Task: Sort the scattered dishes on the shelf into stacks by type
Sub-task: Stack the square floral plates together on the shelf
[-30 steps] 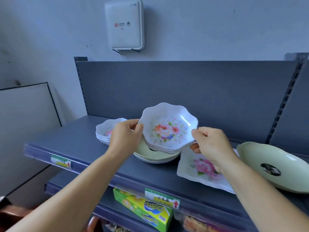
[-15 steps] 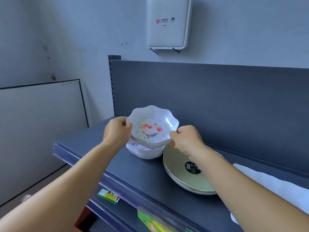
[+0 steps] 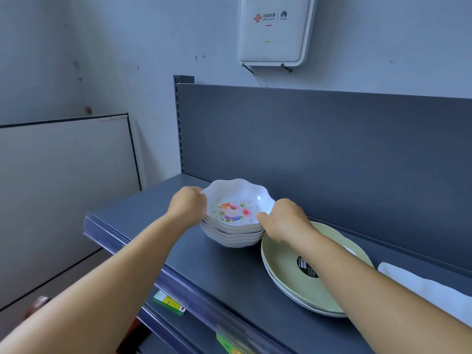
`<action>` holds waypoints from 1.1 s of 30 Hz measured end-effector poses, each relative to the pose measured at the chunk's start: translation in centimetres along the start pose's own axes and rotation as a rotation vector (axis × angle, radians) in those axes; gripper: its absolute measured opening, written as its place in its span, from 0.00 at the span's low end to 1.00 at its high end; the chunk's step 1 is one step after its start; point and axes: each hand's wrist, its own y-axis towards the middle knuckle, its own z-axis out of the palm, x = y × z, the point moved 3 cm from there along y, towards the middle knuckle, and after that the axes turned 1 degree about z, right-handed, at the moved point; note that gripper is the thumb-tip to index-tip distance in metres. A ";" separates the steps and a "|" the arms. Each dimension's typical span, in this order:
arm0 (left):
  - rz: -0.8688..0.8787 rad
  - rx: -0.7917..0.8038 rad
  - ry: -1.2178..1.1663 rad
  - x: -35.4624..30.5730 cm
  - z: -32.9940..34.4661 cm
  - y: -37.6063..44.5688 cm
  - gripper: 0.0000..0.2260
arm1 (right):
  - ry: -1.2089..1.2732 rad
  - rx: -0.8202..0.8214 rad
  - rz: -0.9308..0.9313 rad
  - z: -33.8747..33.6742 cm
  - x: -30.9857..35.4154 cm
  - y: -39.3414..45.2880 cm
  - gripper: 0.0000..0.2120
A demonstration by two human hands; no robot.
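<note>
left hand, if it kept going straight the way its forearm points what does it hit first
The left hand already grips the near-left rim of the floral bowl stack, so the bowls come first. Beyond them stands the shelf's grey back panel, though depth is hard to judge.

The white scalloped floral bowls [image 3: 236,215], stacked on the dark grey shelf [image 3: 237,277], look like glossy plastic or melamine, smooth, with a bright highlight on the top bowl's inner wall. Just right of that stack, the pale green round plates [image 3: 288,267] have a duller, satin plastic look and carry a shiny black sticker [image 3: 307,267]. The shelf itself appears to be smooth matt painted metal, its front edge [image 3: 178,274] fitted with a clear glossy plastic strip.
</note>
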 end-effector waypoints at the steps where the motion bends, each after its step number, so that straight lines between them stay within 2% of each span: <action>1: 0.000 0.008 0.012 0.0 0.0 0.0 0.12 | -0.019 -0.012 -0.009 0.0 0.1 -0.2 0.20; 8: -0.016 -0.020 0.043 0.4 -0.4 -0.4 0.14 | -0.061 -0.046 -0.051 0.2 0.2 -0.5 0.17; 15: 0.009 -0.045 0.091 0.6 -0.4 -1.0 0.13 | -0.067 -0.109 -0.153 1.0 -0.5 -0.7 0.18; 19: 0.001 -0.018 0.156 0.4 -0.2 -1.1 0.13 | -0.125 -0.051 -0.169 0.9 -0.6 -1.1 0.18; 21: 0.010 -0.009 0.207 0.3 -0.2 -1.2 0.13 | -0.161 -0.005 -0.171 0.7 -0.7 -1.4 0.15; 24: 0.056 -0.013 0.292 0.1 -0.4 -1.6 0.15 | -0.230 0.023 -0.201 0.7 -0.8 -2.2 0.12; 28: 0.134 0.000 0.454 -1.1 -0.7 -3.7 0.16 | -0.317 0.022 -0.262 0.7 -0.9 -3.6 0.21; 33: 0.344 0.032 0.586 -3.7 -0.1 -7.5 0.13 | -0.324 -0.026 -0.305 -0.2 -1.7 -6.4 0.22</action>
